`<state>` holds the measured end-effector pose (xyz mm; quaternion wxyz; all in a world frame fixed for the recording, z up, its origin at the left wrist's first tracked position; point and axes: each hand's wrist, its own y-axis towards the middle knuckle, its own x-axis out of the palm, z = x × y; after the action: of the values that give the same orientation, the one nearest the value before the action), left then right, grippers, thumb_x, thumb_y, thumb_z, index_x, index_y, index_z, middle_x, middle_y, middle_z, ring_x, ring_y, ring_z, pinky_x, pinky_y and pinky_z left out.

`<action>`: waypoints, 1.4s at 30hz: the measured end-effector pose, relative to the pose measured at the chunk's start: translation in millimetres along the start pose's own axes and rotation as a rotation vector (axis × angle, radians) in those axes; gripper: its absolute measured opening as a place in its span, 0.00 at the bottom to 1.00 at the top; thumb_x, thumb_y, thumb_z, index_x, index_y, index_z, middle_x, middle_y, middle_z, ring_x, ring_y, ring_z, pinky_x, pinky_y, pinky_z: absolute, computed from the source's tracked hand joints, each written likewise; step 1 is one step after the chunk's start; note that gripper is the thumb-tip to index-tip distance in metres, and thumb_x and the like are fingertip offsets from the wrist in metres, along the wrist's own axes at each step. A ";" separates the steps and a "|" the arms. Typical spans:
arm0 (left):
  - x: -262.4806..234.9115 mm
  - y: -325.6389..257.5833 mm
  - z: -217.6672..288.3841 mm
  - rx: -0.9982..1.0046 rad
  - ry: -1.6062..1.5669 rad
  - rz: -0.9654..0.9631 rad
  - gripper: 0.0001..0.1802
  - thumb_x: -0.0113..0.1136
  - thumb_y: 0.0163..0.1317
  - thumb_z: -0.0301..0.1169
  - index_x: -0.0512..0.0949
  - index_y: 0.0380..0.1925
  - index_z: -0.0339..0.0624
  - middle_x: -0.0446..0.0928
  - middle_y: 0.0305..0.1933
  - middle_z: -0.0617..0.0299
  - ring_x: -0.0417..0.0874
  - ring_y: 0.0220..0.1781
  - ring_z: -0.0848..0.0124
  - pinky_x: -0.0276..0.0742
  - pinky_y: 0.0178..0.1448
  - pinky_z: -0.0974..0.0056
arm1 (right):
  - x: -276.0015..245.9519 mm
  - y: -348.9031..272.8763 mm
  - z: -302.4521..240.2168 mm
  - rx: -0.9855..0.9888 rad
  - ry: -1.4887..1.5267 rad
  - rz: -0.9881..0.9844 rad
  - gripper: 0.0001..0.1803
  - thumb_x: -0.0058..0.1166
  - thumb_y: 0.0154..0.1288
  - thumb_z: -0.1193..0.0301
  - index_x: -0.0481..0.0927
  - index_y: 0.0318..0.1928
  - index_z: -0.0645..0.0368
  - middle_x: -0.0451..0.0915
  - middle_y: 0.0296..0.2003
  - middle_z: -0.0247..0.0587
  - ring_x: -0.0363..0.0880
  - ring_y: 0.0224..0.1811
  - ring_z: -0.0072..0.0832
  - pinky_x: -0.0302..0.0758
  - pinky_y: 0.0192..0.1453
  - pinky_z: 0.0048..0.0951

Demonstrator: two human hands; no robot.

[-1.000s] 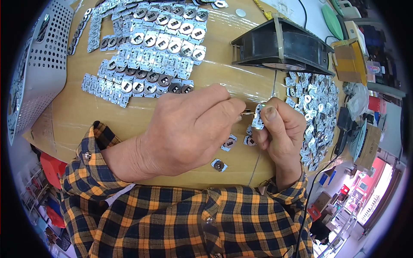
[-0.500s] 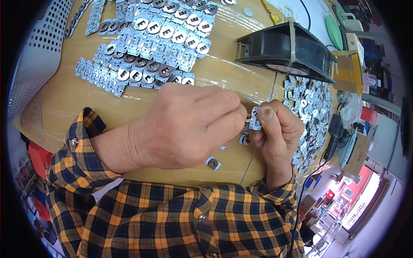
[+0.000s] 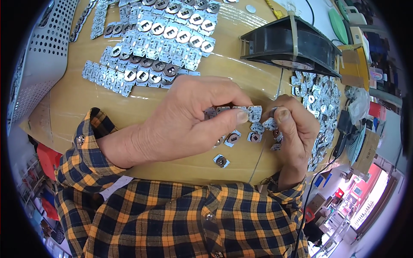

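My left hand (image 3: pixel 189 116) is closed, thumb on top, round a short strip of small circuit boards (image 3: pixel 254 113) whose end board sticks out past the thumb. Beside it, my right hand (image 3: pixel 297 127) pinches a single small circuit board (image 3: pixel 270 124) between thumb and fingers, apart from the strip. Under and between the hands lie loose boards, among them a board with a round metal part (image 3: pixel 232 138) and another board (image 3: pixel 254 136). Nearer to me is one more loose board (image 3: pixel 221 161). My fingers hide part of the strip.
Rows of joined boards with round metal holders (image 3: pixel 176 34) cover the table's far left. A heap of loose boards (image 3: pixel 320 116) lies right of my right hand. Beyond stands a black fan housing (image 3: pixel 275 41) with tape round it. A white perforated basket (image 3: pixel 51 56) stands at left.
The hands have drawn apart, the right one moving right with a board. My left hand has turned, so its thumb and the strip now show. The view has shifted slightly.
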<state>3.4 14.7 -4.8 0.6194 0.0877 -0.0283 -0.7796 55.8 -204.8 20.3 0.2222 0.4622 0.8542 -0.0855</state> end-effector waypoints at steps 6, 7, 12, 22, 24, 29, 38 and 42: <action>-0.8 -4.1 3.4 -0.059 -0.074 -0.028 0.03 0.62 0.60 0.23 0.81 0.33 0.35 0.79 0.25 0.62 0.77 0.24 0.78 0.68 0.27 0.71 | 1.3 2.1 -4.7 -0.035 0.041 -0.158 0.05 0.58 0.62 0.77 0.82 0.31 0.66 0.79 0.23 0.40 0.76 0.24 0.28 0.70 0.29 0.26; -1.6 -3.4 1.9 -0.018 -0.013 -0.048 0.02 0.62 0.59 0.23 0.81 0.32 0.36 0.79 0.25 0.62 0.77 0.24 0.78 0.68 0.27 0.72 | 1.1 2.2 -3.8 -0.038 0.032 -0.208 0.04 0.59 0.61 0.77 0.82 0.30 0.66 0.79 0.23 0.40 0.77 0.25 0.29 0.71 0.30 0.27; -3.2 -1.8 0.6 0.076 0.140 -0.056 0.02 0.64 0.57 0.23 0.81 0.30 0.37 0.78 0.23 0.62 0.78 0.23 0.76 0.69 0.26 0.72 | 2.7 8.8 2.9 -0.207 -0.074 -0.218 0.05 0.62 0.59 0.75 0.81 0.30 0.65 0.77 0.22 0.39 0.76 0.23 0.32 0.69 0.29 0.30; -2.5 -3.6 11.2 -0.246 -0.441 -0.056 0.05 0.63 0.62 0.24 0.80 0.35 0.33 0.81 0.28 0.62 0.79 0.25 0.81 0.70 0.27 0.75 | 1.2 -5.6 -12.7 0.269 0.398 -0.259 0.12 0.54 0.68 0.69 0.77 0.29 0.64 0.74 0.17 0.34 0.67 0.15 0.18 0.61 0.20 0.21; -3.3 -1.0 13.2 -0.375 -0.676 -0.091 0.06 0.63 0.63 0.25 0.80 0.36 0.32 0.81 0.29 0.61 0.79 0.25 0.81 0.70 0.28 0.76 | 8.8 -6.5 -6.3 0.351 0.631 -0.246 0.14 0.51 0.70 0.67 0.77 0.29 0.63 0.73 0.17 0.32 0.65 0.15 0.14 0.59 0.19 0.18; -0.9 -2.6 5.8 -0.132 -0.323 0.038 0.08 0.61 0.61 0.21 0.80 0.41 0.31 0.82 0.31 0.59 0.80 0.28 0.78 0.71 0.30 0.73 | 16.5 -6.2 -0.1 0.389 0.699 -0.068 0.17 0.49 0.73 0.64 0.75 0.28 0.61 0.73 0.17 0.29 0.64 0.15 0.10 0.57 0.19 0.15; 5.9 -2.4 -4.4 0.316 0.193 0.154 0.15 0.61 0.51 0.12 0.80 0.41 0.31 0.80 0.32 0.54 0.80 0.29 0.69 0.71 0.30 0.69 | 14.9 -4.4 -9.1 0.281 0.358 -0.076 0.15 0.48 0.71 0.67 0.74 0.29 0.65 0.70 0.17 0.30 0.61 0.15 0.12 0.57 0.19 0.17; 5.9 -2.7 -6.6 0.333 0.200 0.164 0.14 0.61 0.51 0.13 0.80 0.40 0.31 0.80 0.31 0.54 0.80 0.28 0.69 0.71 0.30 0.68 | 14.2 -4.8 -5.6 0.274 0.355 -0.094 0.15 0.49 0.71 0.67 0.74 0.28 0.65 0.69 0.16 0.30 0.61 0.15 0.11 0.56 0.19 0.16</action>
<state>0.7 10.0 -12.3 0.6576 0.2634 -0.1020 -0.6984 43.5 -194.9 18.5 -0.0004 0.4554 0.8810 -0.1284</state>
